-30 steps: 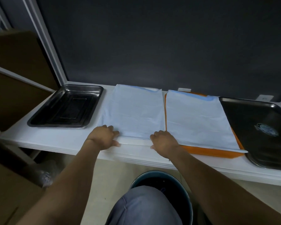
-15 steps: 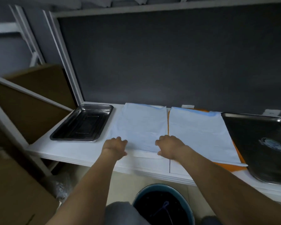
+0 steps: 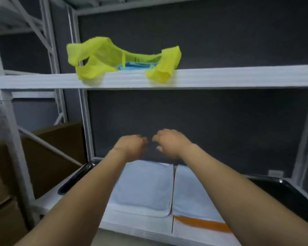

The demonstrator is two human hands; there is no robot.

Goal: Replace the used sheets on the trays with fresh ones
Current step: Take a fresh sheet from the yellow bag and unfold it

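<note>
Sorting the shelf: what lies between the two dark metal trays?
Head view: left sheet and right sheet side by side, an orange edge under the right one.
</note>
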